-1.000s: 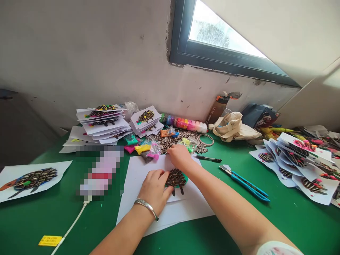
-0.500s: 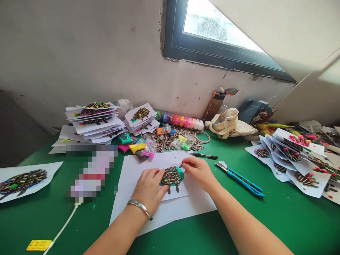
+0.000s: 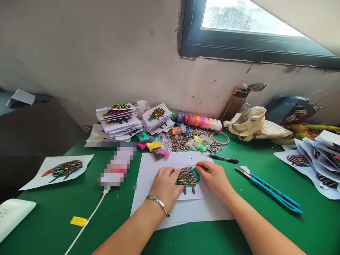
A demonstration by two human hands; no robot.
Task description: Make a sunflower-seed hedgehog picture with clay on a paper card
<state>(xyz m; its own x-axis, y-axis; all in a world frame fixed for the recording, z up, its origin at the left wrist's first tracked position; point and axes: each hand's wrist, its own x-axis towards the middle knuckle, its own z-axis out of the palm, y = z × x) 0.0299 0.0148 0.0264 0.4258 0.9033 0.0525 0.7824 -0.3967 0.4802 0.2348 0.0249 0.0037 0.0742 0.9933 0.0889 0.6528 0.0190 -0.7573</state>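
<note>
A seed-covered figure (image 3: 187, 177) with teal clay edges and dark legs lies on a small white card (image 3: 199, 193), on top of larger white sheets (image 3: 143, 184). My left hand (image 3: 166, 186) rests on the card's left side, its fingers apart and the fingertips touching the figure's left edge. At the figure's upper right, my right hand (image 3: 212, 175) pinches with thumb and forefinger close to the teal clay. Whatever lies between those fingertips is too small to make out.
Behind the sheets are loose seeds (image 3: 180, 141), clay bags (image 3: 154, 146) and a black pen (image 3: 223, 158). A blue cutter (image 3: 273, 189) lies right. Card stacks (image 3: 119, 124) stand at back left; a finished card (image 3: 66, 169) and a white cable (image 3: 91, 216) lie left.
The whole view has swung left, so the scene sits further right. My right hand has come down to the figure's upper right edge. My left hand keeps its place on the card.
</note>
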